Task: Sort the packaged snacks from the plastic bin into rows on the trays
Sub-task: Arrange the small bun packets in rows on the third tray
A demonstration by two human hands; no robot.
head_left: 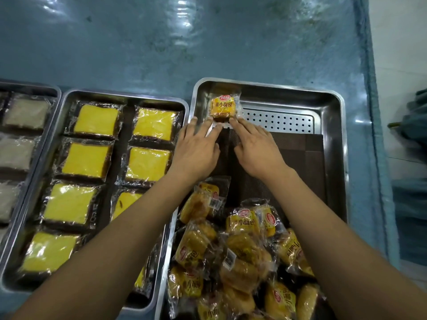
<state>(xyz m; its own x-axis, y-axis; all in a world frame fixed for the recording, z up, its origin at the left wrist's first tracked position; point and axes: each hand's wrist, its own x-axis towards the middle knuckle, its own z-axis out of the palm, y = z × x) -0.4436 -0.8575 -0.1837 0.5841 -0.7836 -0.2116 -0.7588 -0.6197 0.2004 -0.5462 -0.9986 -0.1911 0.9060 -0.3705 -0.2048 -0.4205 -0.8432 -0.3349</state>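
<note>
One small yellow bread packet [223, 107] lies in the far left corner of the right steel tray [332, 116]. My left hand [196, 147] and my right hand [256, 148] reach side by side toward it. Their fingers are straight, and the fingertips touch the packet's near edge. A heap of several like yellow bread packets [240, 255] fills the near end of the same tray, under my forearms.
A perforated steel insert [279, 122] and a dark brown mat [298, 155] lie in the right tray. The middle tray [67, 98] holds rows of wrapped yellow cake slices. A left tray [53, 91] holds pale wrapped slices. All rest on a blue surface [161, 42].
</note>
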